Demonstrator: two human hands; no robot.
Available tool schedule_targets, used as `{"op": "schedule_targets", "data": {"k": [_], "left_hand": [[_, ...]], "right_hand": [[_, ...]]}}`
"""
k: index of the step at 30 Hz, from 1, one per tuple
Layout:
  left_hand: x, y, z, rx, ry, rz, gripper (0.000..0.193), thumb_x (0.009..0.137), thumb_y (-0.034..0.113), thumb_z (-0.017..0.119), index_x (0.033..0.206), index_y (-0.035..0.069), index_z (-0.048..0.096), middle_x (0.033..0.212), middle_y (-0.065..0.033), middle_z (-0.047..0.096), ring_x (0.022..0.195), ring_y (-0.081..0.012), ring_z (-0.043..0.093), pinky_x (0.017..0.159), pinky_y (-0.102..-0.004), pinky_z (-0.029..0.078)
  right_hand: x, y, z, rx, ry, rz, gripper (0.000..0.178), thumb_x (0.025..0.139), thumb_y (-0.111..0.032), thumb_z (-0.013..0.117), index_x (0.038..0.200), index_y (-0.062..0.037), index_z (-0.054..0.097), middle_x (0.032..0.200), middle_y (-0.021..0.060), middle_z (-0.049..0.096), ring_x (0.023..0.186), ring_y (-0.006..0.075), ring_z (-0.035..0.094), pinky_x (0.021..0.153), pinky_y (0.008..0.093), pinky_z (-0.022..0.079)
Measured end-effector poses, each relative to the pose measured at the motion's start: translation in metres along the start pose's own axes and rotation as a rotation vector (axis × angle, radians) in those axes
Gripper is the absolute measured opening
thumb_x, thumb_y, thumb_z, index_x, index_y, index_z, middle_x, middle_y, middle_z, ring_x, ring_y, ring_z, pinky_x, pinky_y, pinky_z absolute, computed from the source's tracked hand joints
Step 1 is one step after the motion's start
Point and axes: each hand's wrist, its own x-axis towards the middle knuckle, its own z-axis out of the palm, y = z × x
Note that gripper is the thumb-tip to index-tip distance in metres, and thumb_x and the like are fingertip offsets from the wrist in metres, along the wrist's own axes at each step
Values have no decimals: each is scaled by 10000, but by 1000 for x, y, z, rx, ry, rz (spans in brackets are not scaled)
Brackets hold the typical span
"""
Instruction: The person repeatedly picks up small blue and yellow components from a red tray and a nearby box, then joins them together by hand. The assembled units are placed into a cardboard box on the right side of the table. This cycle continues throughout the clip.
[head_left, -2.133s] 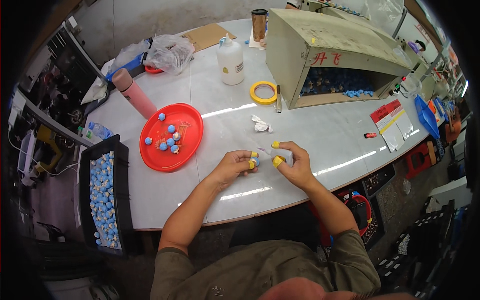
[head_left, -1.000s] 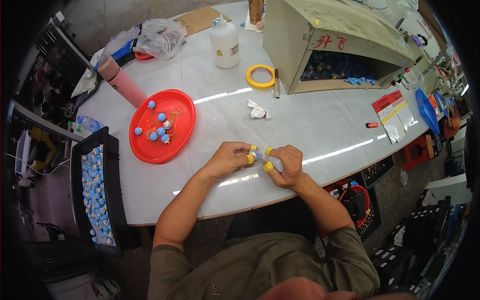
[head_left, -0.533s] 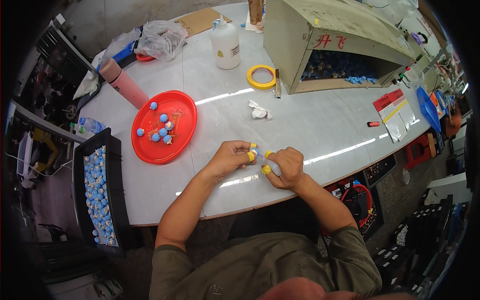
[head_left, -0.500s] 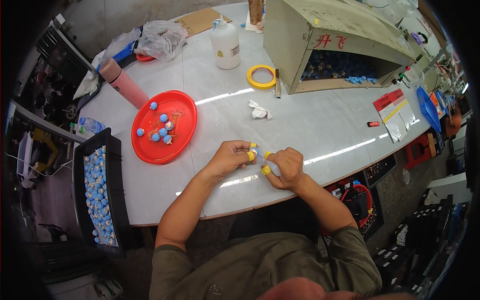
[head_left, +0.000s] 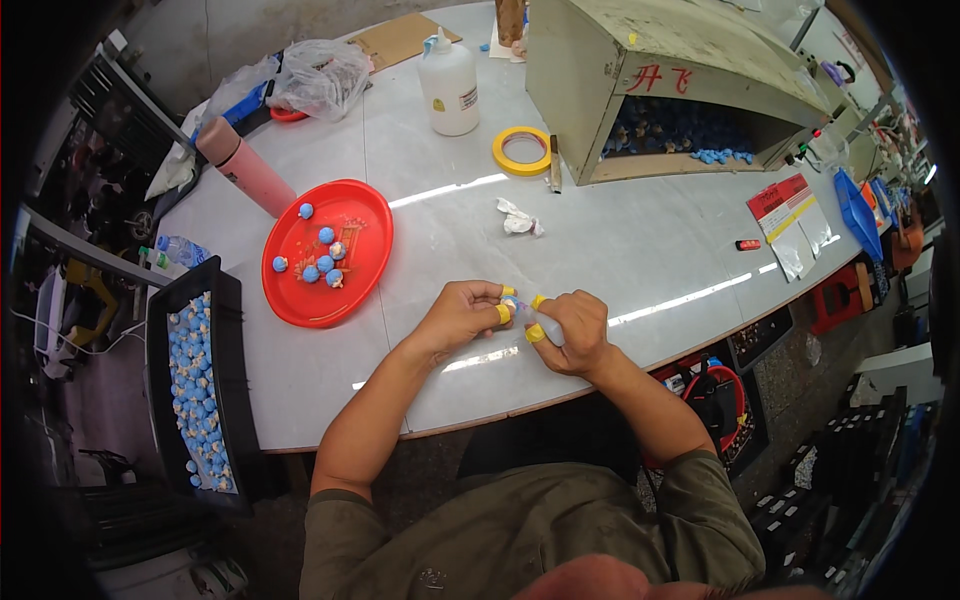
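a person in an olive shirt [head_left: 500, 525] works at a pale bench [head_left: 450, 240], seen through the head camera i run from a distance. the left grip [head_left: 462, 318] pinches a small blue-and-white ball [head_left: 509, 304] between yellow-wrapped fingertips [head_left: 503, 314], holding it above the near part of the bench. just beside it, the right grip [head_left: 575, 330] is wrapped around a translucent squeeze bottle [head_left: 552, 331], its narrow tip turned toward the ball; i cannot tell whether the two touch. to the left, seven blue balls [head_left: 326, 235] lie spread in a round red plate [head_left: 362, 225], with a pink flask [head_left: 250, 175] just behind it and a black tray [head_left: 231, 335] of many similar balls [head_left: 203, 385] by the bench's left edge. ahead of both grips i see a crumpled white tissue [head_left: 520, 218] and, farther off, a roll of yellow tape [head_left: 522, 171] near a white bottle [head_left: 449, 95]. at far right, a grey-green box [head_left: 640, 50] holds more blue pieces [head_left: 722, 157].
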Motion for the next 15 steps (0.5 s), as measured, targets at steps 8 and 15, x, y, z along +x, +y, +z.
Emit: {"op": "schedule_targets", "data": {"k": [8,15], "left_hand": [[-1,1,0,-4,25,-5,412,897,133,740,1243,-55,618,996,-79,718,824,-88,672,605,-179,471],[0,0,0,4,-7,-6,367,901,110,723,1218,-53,635,1007,-76,711,840,-93,674,609,-177,473]], "right_hand": [[1,-3,-2,19,-7,0,209,721,-98,750,864,-11,624,639,87,554,486,246,476,485,357,367],[1,0,0,32,-9,25,237,708,-96,761,886,-12,627,672,92,593,512,250,530,493,356,392]]}}
